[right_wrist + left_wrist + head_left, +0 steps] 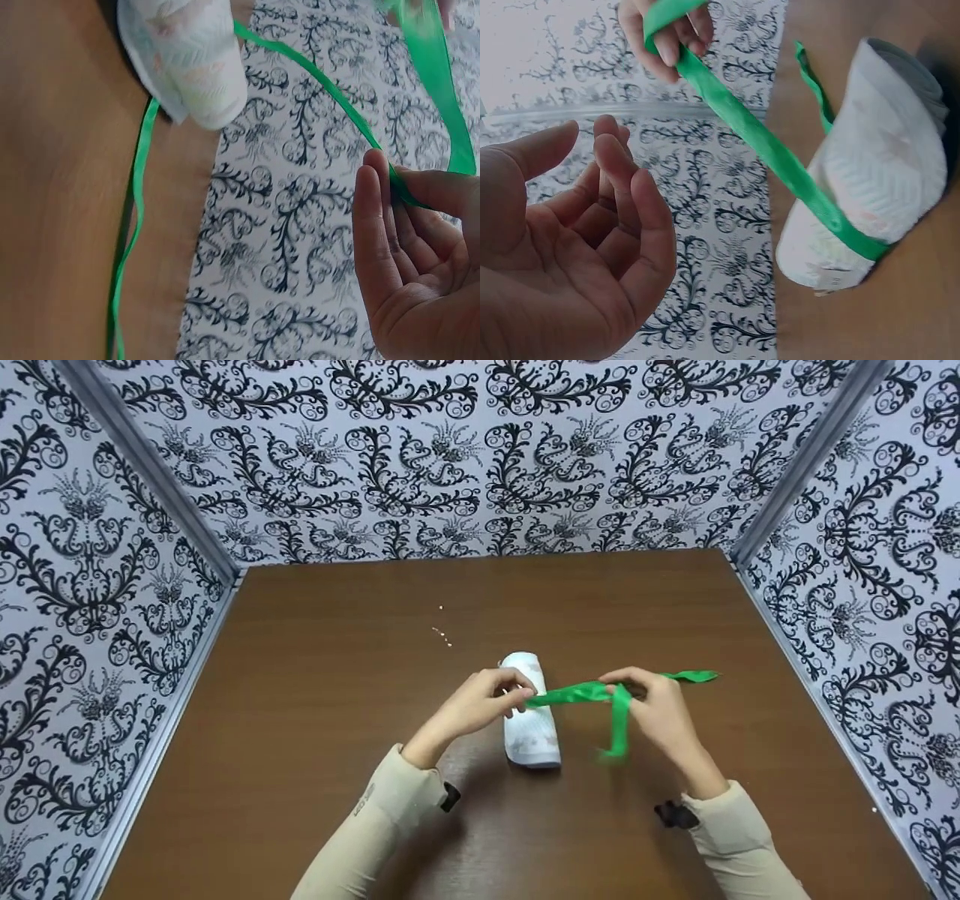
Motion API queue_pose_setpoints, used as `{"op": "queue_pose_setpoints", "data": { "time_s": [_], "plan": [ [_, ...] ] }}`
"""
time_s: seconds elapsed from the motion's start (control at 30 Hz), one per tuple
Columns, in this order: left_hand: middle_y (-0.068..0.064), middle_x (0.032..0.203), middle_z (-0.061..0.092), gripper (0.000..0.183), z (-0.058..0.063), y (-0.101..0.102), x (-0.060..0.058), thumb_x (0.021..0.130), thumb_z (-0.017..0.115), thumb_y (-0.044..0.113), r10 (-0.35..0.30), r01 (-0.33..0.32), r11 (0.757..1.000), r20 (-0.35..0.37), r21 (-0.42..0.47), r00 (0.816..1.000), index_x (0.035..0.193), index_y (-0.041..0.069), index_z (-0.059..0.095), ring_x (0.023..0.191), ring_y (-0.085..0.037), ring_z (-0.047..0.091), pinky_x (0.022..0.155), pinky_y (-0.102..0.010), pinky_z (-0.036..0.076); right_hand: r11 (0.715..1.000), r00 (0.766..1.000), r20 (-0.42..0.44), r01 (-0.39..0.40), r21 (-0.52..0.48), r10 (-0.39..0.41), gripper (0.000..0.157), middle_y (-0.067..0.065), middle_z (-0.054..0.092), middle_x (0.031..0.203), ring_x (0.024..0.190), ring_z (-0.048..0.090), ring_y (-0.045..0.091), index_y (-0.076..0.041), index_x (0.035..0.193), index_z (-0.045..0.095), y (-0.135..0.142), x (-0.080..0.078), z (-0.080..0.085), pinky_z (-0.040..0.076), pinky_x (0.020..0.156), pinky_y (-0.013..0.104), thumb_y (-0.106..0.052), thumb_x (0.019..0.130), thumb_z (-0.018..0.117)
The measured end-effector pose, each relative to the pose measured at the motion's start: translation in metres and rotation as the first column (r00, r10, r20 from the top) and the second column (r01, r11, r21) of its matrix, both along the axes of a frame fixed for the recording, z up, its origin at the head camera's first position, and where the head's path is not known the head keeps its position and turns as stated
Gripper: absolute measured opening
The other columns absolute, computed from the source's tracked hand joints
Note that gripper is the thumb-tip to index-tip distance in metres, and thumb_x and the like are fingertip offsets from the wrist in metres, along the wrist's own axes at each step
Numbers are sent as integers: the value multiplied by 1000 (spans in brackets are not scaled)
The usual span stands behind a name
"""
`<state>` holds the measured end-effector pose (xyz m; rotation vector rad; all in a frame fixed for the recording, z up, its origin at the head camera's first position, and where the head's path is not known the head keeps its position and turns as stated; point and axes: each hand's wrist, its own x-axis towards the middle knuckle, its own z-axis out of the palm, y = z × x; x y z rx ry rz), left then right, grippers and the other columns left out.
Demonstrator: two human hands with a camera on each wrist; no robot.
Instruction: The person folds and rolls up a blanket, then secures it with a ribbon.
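Note:
A green ribbon (574, 694) passes around a white roll (531, 735) with a faint print, lying on the brown table. In the right wrist view, my right hand (420, 255) pinches the ribbon between thumb and fingers, to the right of the roll. One loose tail of ribbon hangs down from that hand; another length lies on the table behind it. My left hand (480, 701) is over the roll's left side. The left wrist view shows this hand (592, 232) with fingers loosely bent and nothing between them, apart from the taut ribbon (742, 124).
Black-and-white patterned walls (450, 457) enclose the table (337, 660) at the back and both sides. A few small white specks (442, 635) show on the tabletop behind the roll. Light sleeves with dark wrist straps cover both forearms.

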<state>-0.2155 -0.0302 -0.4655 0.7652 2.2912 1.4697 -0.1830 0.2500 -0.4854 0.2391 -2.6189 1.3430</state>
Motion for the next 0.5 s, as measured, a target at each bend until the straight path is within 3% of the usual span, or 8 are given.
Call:
{"op": "queue_pose_setpoints", "data": {
  "time_s": [0.1,0.23,0.4,0.5],
  "plan": [
    [-24,88,72,21,-6,5,-4,99,62,18,20,-21,999,-14,-25,1000,105,0,70,69,-18,63,64,-17,47,1000,1000,24,9,-20,-9,16,16,75,102,82,74,11,-5,107,75,13,4,-3,55,75,15,-9,92,70],
    [-13,88,73,16,-11,18,-11,99,62,18,50,-57,994,-75,-93,996,102,6,72,78,-22,66,68,-19,46,997,998,65,29,-74,-24,18,20,74,105,82,69,-3,-3,108,74,28,8,-7,55,76,14,-8,92,70],
    [-3,96,73,15,-18,39,-21,98,62,19,62,-95,971,-151,-221,987,103,9,72,87,-13,64,78,-24,49,975,995,103,23,-221,-1,18,24,72,100,75,72,4,6,107,71,43,12,-15,61,72,25,-3,91,69],
    [-2,99,74,14,-22,52,-26,98,63,21,51,-102,949,-173,-299,984,104,12,72,91,-14,66,81,-26,52,952,990,139,31,-305,12,21,13,75,94,74,74,8,12,108,69,51,15,-23,62,71,31,-2,92,67]
  ]
}}
